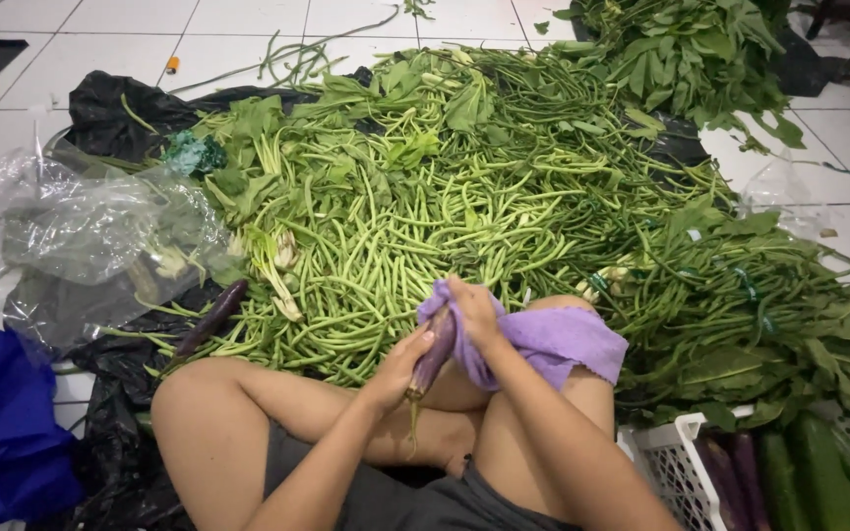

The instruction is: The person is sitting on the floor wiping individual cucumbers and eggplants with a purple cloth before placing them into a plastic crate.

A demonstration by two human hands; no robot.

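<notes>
A heap of long beans [425,226] fills the frame's centre. At lower centre, the right hand [474,313] presses a purple cloth [558,339] around a slim purple eggplant [433,356], whose lower end the left hand [397,366] grips. A white crate [666,454] sits lower right.

Two hands: the left hand [397,366] and the right hand [474,313]. One purple cloth [553,339]. Two loose slim purple eggplants: one in the hands [432,356], one on the black plastic sheet [110,108] at left [211,318]. One white crate [671,462] at near right, holding two more eggplants [730,472] and at least two dark green cucumbers [823,477]. One clear plastic bag [91,231], one blue bag [2,433]. Long beans [415,226] and leafy greens [681,49]: too many to count.
</notes>
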